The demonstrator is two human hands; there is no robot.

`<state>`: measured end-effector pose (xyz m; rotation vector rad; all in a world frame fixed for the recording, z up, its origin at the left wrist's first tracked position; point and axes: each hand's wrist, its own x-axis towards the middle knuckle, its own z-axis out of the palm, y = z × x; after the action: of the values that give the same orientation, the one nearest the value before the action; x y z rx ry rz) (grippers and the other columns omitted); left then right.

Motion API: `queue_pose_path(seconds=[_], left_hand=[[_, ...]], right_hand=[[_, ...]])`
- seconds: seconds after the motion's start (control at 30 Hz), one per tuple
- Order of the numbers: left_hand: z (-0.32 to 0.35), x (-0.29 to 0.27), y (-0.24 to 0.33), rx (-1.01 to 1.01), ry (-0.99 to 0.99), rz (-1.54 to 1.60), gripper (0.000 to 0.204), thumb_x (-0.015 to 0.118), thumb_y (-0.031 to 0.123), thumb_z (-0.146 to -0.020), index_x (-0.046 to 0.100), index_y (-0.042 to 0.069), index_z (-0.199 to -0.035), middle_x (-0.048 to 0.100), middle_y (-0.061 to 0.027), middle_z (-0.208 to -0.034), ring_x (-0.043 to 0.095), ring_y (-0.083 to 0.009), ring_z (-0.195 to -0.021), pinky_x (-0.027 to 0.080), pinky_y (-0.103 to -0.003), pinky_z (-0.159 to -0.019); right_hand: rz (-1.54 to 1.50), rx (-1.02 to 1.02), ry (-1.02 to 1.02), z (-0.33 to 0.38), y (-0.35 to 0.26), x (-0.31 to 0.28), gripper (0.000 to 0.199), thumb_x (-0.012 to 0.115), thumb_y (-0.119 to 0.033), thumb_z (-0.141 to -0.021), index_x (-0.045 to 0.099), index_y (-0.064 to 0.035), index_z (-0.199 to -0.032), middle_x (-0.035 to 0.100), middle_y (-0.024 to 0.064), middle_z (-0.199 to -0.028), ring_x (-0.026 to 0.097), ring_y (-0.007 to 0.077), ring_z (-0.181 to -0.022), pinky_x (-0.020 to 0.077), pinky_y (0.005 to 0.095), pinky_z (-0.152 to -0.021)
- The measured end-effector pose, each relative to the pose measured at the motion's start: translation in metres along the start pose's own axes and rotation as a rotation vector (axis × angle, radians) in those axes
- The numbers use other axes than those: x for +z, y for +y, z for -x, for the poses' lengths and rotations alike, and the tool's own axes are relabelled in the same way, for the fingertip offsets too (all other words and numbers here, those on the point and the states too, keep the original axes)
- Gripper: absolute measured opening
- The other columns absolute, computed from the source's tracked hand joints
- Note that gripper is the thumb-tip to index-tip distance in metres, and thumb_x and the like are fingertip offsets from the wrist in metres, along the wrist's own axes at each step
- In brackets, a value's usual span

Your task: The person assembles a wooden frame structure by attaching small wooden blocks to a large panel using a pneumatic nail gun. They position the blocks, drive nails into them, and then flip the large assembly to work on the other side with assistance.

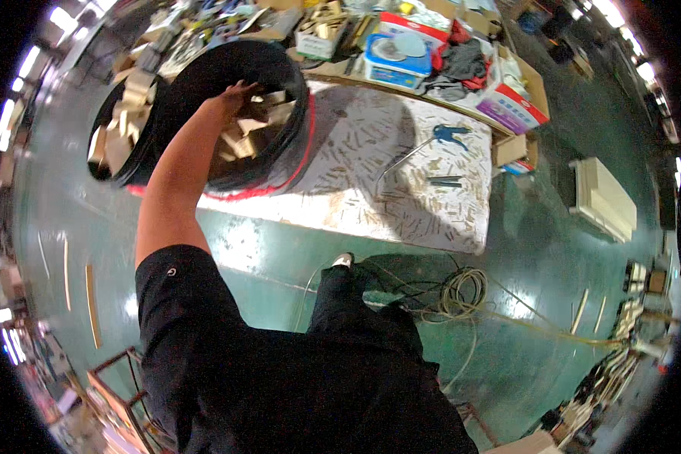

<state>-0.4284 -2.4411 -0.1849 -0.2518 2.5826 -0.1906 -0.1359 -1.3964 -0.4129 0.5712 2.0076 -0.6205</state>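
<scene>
My left arm stretches forward to a large round black bin [299,129] at the table's left end. My left hand [244,100] is inside its mouth, above the short wood offcuts [242,142] in it. The fingers are dark and blurred, so their grip cannot be made out. Beside that bin leans a smaller black bin [113,168], also with wood blocks [132,113] in it. My right hand is out of view. On the white tabletop [340,200] lie a blue-handled tool with a long thin metal tube [450,135] and a small dark flat piece [445,181].
Short brown slivers or marks cover the tabletop. Along its back stand a blue-and-white tub [397,60], a white box of wood pieces [318,41], cartons [511,106] and dark cloths [461,68]. A coiled hose [463,291] lies on the green floor; pale stacked boards [604,198] stand right.
</scene>
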Motion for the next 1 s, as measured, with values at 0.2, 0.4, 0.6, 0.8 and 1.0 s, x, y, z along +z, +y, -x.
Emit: queue_pose_path(seconds=[0.2,0.4,0.6,0.8,1.0], left_hand=[[-0.057,0.037,-0.025,0.033,-0.033,0.028,0.075,0.078,0.043,-0.081,0.054,0.015,-0.147,0.055,-0.0172,-0.148,0.054,-0.0381,-0.132,0.046,-0.049,-0.110],[-0.111,0.035,-0.008,-0.033,-0.069,0.097,0.068,0.072,0.040,-0.087,0.054,0.014,-0.147,0.055,-0.0176,-0.148,0.056,-0.0382,-0.130,0.047,-0.050,-0.109],[-0.111,0.003,-0.017,-0.181,-0.005,0.208,0.061,0.065,0.038,-0.093,0.053,0.013,-0.147,0.055,-0.0179,-0.148,0.058,-0.0384,-0.128,0.048,-0.051,-0.107],[-0.137,0.025,0.009,-0.249,0.025,0.480,0.055,0.058,0.035,-0.098,0.053,0.012,-0.148,0.055,-0.0182,-0.148,0.059,-0.0386,-0.126,0.049,-0.052,-0.105],[-0.124,0.072,-0.019,-0.363,0.220,1.097,0.049,0.052,0.033,-0.104,0.053,0.011,-0.148,0.055,-0.0186,-0.148,0.061,-0.0388,-0.123,0.051,-0.053,-0.104]], right_hand=[[-0.278,0.100,0.049,0.036,0.051,0.070,0.045,0.063,-0.041,-0.095,0.064,-0.0002,-0.113,0.064,0.0136,-0.090,0.064,0.0272,-0.080,0.0505,0.0509,-0.065],[-1.308,-0.045,-0.297,0.022,0.134,0.172,0.047,0.063,-0.043,-0.096,0.063,0.0006,-0.114,0.063,0.0133,-0.087,0.063,0.0270,-0.077,0.0502,0.0513,-0.063],[-0.737,0.305,0.130,0.000,-0.009,0.203,0.009,0.054,-0.012,-0.100,0.060,-0.0056,-0.097,0.059,0.0162,-0.070,0.061,0.0376,-0.058,0.0442,0.0565,-0.049],[-0.379,0.325,0.129,0.055,-0.042,0.201,0.005,0.063,-0.003,-0.095,0.066,-0.0032,-0.091,0.064,0.0145,-0.072,0.065,0.0307,-0.062,0.0517,0.0460,-0.056],[-0.776,0.310,0.080,0.029,0.025,0.218,0.018,0.070,-0.020,-0.087,0.070,-0.0055,-0.097,0.067,0.0160,-0.077,0.065,0.0352,-0.067,0.0505,0.0488,-0.063]])
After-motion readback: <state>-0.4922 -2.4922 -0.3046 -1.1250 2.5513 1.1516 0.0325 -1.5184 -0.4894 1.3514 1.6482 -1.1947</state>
